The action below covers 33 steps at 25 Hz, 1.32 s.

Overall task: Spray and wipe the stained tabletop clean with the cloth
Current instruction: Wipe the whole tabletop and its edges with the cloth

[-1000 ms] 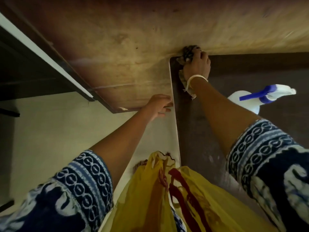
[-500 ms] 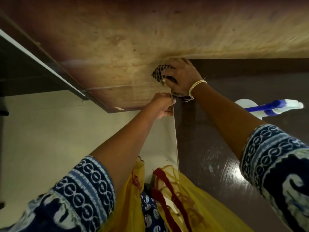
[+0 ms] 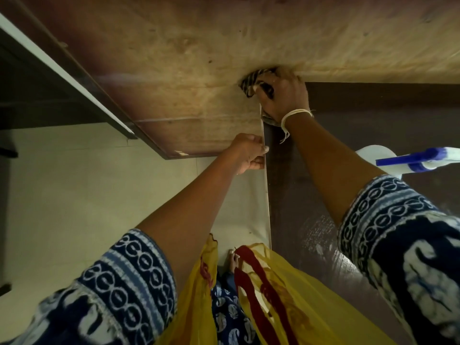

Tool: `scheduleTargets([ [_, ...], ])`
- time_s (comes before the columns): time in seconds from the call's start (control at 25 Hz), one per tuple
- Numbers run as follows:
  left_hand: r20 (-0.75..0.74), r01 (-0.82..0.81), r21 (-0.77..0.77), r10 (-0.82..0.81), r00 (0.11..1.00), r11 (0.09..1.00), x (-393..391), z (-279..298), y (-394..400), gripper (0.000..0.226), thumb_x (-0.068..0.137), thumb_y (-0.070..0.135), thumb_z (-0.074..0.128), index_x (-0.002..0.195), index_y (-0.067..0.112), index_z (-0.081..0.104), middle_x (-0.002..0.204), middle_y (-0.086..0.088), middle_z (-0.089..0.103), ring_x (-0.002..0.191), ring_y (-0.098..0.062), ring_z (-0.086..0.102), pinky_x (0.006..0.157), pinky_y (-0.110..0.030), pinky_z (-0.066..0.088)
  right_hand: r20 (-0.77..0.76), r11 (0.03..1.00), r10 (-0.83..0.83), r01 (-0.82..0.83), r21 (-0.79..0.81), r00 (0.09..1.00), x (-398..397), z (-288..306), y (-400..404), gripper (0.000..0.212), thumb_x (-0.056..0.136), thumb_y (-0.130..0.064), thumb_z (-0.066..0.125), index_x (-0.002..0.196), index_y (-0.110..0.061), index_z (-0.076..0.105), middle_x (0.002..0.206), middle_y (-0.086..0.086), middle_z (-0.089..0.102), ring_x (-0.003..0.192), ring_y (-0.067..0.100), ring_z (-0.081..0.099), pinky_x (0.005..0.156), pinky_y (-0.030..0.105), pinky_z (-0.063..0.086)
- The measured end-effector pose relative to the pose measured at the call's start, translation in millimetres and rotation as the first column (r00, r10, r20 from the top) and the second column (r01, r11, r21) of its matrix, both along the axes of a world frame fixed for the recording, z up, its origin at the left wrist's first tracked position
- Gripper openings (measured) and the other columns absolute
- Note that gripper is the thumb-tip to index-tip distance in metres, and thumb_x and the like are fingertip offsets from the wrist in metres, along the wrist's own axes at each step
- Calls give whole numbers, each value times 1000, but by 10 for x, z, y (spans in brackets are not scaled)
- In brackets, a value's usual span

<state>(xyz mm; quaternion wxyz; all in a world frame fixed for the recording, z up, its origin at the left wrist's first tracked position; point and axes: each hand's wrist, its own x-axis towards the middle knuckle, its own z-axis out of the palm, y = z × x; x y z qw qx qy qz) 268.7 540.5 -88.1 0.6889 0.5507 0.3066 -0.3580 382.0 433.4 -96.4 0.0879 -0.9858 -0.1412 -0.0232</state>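
Observation:
The dark brown tabletop [image 3: 323, 207] fills the right side, its pale left edge running down the middle of the view. At the table's far left corner my right hand [image 3: 283, 95] grips a dark striped cloth [image 3: 256, 79] and presses it against the corner where the table meets a wooden panel. My left hand [image 3: 249, 153] holds the table's left edge, fingers curled over it, a little nearer to me. A white spray bottle [image 3: 378, 158] with a blue trigger stands on the table to the right of my right forearm.
A large plywood panel [image 3: 199, 58] stands behind the table's far edge. Pale floor tiles [image 3: 62, 195] lie to the left, with a dark-framed white board [image 3: 62, 75] leaning at the upper left. A yellow and red scarf [image 3: 273, 295] hangs at the bottom centre.
My right hand has slid the cloth left from the table's far corner onto the corner edge by the wooden panel. My left hand has stayed on the table's left edge.

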Motion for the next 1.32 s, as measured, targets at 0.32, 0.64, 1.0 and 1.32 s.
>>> scheduleTargets([
  [0.32,-9,-106,-262,107,994,959,-446,-195,105,18,96,-3,51,103,6,64,91,-11,69,89,-20,67,79,-34,57,-119,713,679,-690,-127,724,-793,129,-234,31,78,-35,54,84,-12,75,93,10,67,93,30,59,97,40,42],
  [0.64,-71,-142,-365,125,990,920,-603,-230,99,19,99,3,46,99,7,65,84,-7,75,78,-17,74,70,-32,61,-229,666,473,-515,-540,851,33,335,63,71,79,-55,24,114,-13,69,125,14,58,118,37,49,105,49,36],
  [1.0,-226,-255,-402,175,958,879,-1176,-211,27,74,100,59,16,115,3,61,107,-15,69,96,-31,66,84,-47,50,-255,591,654,-691,-416,712,-1009,355,-135,46,90,-44,42,95,-12,75,90,10,66,90,31,59,86,40,45],
  [1.32,-205,-243,-360,177,962,901,-1905,-269,-137,85,94,69,8,115,7,62,109,-13,67,99,-34,64,81,-49,51,-301,576,442,-524,-627,845,-834,416,206,49,93,-45,43,93,-5,71,96,19,66,93,41,59,83,44,47],
])
